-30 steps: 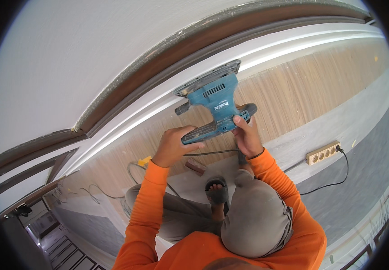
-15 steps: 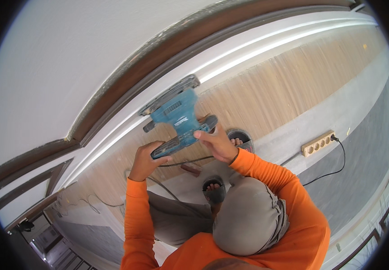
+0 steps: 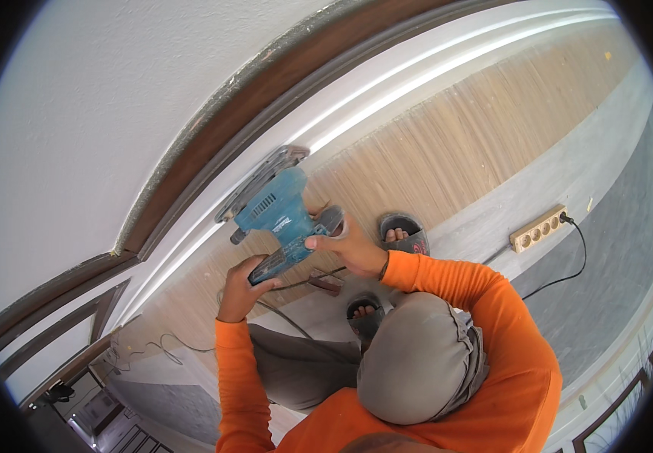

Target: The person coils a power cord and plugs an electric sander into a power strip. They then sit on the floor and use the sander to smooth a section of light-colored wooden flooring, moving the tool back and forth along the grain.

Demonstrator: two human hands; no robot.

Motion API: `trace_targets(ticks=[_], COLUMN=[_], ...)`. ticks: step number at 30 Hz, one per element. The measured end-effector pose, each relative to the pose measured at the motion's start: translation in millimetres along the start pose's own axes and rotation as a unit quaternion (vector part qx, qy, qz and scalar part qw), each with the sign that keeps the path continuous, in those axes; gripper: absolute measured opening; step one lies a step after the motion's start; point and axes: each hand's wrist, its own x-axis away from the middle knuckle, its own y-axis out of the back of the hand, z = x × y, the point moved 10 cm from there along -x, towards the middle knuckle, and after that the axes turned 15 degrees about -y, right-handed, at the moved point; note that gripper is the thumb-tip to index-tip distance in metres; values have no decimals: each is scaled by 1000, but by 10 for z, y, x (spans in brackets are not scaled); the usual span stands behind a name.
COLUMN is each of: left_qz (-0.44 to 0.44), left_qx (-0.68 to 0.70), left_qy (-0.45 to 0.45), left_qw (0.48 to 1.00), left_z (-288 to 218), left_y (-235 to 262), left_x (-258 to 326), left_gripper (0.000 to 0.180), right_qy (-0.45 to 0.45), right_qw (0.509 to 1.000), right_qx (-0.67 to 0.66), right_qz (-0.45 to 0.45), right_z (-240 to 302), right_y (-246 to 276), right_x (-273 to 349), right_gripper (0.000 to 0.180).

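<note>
A blue electric sheet sander (image 3: 277, 198) is between my two hands, its dark flat pad (image 3: 260, 183) turned to the white trim along the wall base. The pad appears to meet the trim, though real contact is hard to judge. My left hand (image 3: 245, 288) is wrapped round the lower end of the sander's handle. With fingers round its body near the dark round canister (image 3: 331, 219), my right hand (image 3: 354, 246) grips the sander, thumb on the blue casing. Most of the right fingers are hidden behind the tool.
A reddish-brown block (image 3: 325, 282) lies on the floor beside a dark cable (image 3: 285, 313). My sandalled feet (image 3: 402, 235) are close by. To the right sits a power strip (image 3: 539, 229) with a black plug. Dark wood trim (image 3: 190, 162) runs above the white moulding.
Both hands have moved the sander a little left along the trim. My grip on it looks the same.
</note>
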Motion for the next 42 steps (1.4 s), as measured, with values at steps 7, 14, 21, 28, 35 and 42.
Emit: trace_targets(ticks=[7,14,21,28,35,42], left_qz=[13,5,-86,-258,-73,-75], left_qx=[-19,-23,123,7,138,609], left_qy=[-43,-72,-91,-146,-62,50], left_qw=[999,997,984,955,986,788], left_z=[-238,-414,-855,-747,-213,42], left_y=[-180,-435,-929,-249,-325,-196], left_x=[-489,-723,-686,-1071,-1746,-1587], left_gripper=[46,50,36,22,40,63], right_qy=[56,111,213,214,217,241], right_qw=[994,985,944,907,895,887], right_qx=[-87,-105,-220,-288,-308,-316], right_qz=[-35,-83,-125,-223,-238,-234], right_z=[291,510,546,174,7,-157], right_y=[392,689,1563,2042,2041,2262], right_x=[148,278,892,1260,1349,1391], right_gripper=[60,60,56,50,51,59])
